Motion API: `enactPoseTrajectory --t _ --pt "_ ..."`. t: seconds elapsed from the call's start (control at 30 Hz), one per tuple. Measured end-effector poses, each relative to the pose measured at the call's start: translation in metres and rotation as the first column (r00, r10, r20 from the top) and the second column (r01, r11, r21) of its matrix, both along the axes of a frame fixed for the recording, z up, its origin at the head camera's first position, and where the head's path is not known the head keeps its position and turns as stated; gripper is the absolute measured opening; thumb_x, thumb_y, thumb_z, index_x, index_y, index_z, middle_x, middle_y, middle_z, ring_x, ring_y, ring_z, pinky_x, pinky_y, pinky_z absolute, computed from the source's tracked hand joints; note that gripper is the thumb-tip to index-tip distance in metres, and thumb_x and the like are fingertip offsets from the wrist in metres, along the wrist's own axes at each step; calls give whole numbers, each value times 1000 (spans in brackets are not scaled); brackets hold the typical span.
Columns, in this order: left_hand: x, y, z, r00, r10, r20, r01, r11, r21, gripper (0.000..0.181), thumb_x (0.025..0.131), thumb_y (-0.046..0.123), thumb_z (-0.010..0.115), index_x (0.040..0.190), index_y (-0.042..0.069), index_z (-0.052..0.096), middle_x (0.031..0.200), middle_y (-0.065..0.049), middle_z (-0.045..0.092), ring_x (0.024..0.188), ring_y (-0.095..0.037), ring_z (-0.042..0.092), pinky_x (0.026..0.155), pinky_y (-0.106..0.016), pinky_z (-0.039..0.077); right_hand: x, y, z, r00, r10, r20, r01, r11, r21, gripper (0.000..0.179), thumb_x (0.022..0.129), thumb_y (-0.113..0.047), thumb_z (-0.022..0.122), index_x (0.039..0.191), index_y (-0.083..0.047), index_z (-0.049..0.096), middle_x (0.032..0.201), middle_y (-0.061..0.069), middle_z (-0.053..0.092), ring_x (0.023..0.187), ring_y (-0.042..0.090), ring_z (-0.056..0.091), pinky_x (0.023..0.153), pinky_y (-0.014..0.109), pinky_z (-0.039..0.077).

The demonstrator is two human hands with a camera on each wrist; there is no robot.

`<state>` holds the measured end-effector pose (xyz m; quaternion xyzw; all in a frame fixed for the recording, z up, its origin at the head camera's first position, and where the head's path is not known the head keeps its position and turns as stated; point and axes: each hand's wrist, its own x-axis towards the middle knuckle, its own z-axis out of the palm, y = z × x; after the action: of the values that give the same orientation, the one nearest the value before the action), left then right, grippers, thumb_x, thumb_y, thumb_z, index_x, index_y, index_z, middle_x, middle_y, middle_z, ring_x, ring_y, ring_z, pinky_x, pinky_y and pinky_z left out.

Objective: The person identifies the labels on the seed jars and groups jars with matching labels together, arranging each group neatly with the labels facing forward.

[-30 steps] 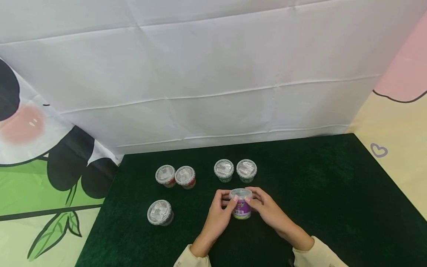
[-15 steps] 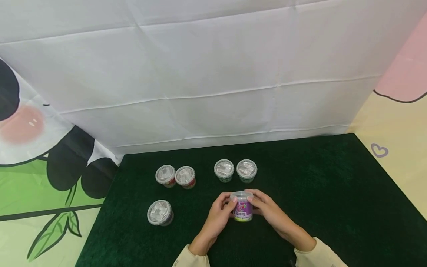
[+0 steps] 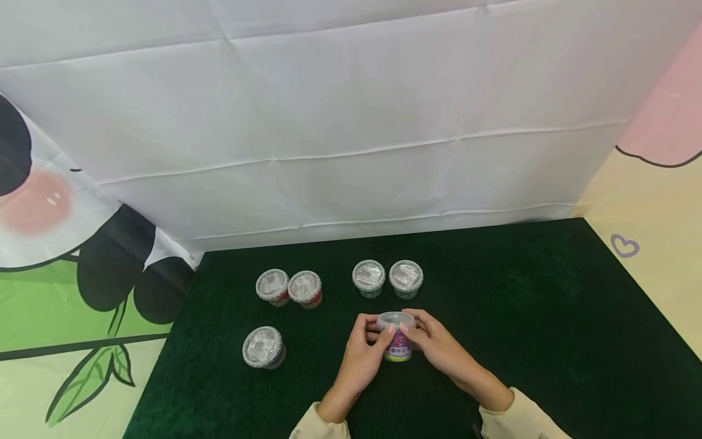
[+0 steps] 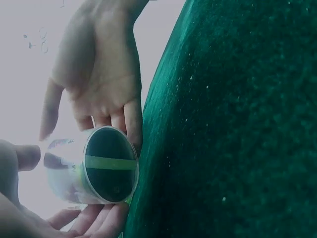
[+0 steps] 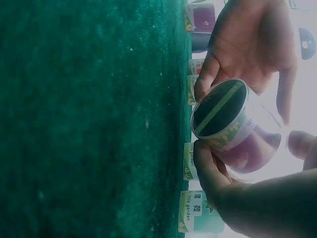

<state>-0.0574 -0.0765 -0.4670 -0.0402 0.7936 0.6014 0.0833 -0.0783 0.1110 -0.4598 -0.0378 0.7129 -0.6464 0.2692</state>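
A clear plastic cup [image 3: 398, 350] with a purple flower label is held between both hands in the head view. My left hand [image 3: 359, 360] grips its left side, thumb on the label and fingers behind. The right hand [image 3: 446, 350] grips the opposite side in the same way, its thumb close to the left one. In the left wrist view the round bottom of the cup [image 4: 111, 166] shows, crossed by a pale green strip. Seen from the right wrist, the cup [image 5: 247, 148] is tilted and off the green cloth.
Two lidded cups with red labels, the nearer one [image 3: 305, 288] almost touching its neighbour, stand back left. Two green-labelled cups, including the right one [image 3: 406, 278], stand beyond the hands. Another lidded cup [image 3: 263, 348] stands front left. Dark green cloth [image 3: 521, 317] covers the table.
The cup dips slightly toward me with its label tipped up, then returns to nearly its earlier spot. The two thumbs are now closer together on its front. The other cups stay put.
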Motion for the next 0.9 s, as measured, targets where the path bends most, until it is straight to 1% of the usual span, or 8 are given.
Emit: enactPoseTrajectory --t 0.33,0.53,0.57,0.6,0.7,0.8,0.83,0.9 --pt "1 -2 5 999 -16 31 15 999 28 44 106 37 63 135 5 51 125 -12 59 106 -23 59 83 -37 53 -4 4 4 999 43 -20 -43 999 -33 60 113 -34 47 159 3 32 156 28 46 142 45 48 116 59 44" --pt "-1 -10 6 995 -81 55 74 991 107 45 110 38 56 140 6 49 132 -12 62 111 -21 62 97 -42 56 -5 8 8 995 100 -27 -102 990 -96 62 115 -33 43 162 4 27 159 29 41 146 46 44 119 60 40" --pt "-2 -11 5 994 -92 59 85 989 117 45 110 39 56 141 6 49 133 -12 62 112 -21 63 99 -42 55 -5 8 8 994 106 -25 -108 989 -101 62 115 -33 43 162 4 26 160 30 40 146 46 43 119 60 39" --pt "-2 -11 5 993 -102 59 93 987 131 46 111 38 55 142 6 49 133 -12 63 112 -21 63 99 -43 55 -10 11 -8 993 112 -21 -114 987 -117 62 114 -37 44 163 0 28 160 27 41 146 43 44 119 59 40" --pt "-1 -12 3 992 -116 55 106 981 161 46 112 36 54 144 4 48 135 -12 63 113 -20 64 100 -42 55 -10 10 -8 993 114 -8 -115 987 -109 62 115 -37 43 163 -1 28 161 27 39 146 44 43 119 61 39" --pt "-1 -13 3 992 -112 53 102 979 174 45 112 34 53 144 2 48 134 -12 64 112 -20 65 99 -43 56 -8 8 -5 994 109 1 -108 990 -93 63 114 -38 44 163 -2 28 160 26 39 145 44 44 118 60 41" --pt "-1 -14 3 992 -112 55 101 980 173 45 112 34 53 144 2 48 134 -12 64 113 -21 65 99 -43 56 -3 5 11 994 105 2 -105 992 -75 63 115 -34 43 163 2 25 161 29 37 146 47 42 118 62 39" --pt "-1 -15 5 992 -112 60 100 980 174 46 113 34 52 144 2 48 134 -13 64 115 -23 65 101 -45 56 -3 4 12 995 98 1 -98 993 -69 64 114 -34 44 163 2 25 160 30 39 145 47 43 118 61 41"
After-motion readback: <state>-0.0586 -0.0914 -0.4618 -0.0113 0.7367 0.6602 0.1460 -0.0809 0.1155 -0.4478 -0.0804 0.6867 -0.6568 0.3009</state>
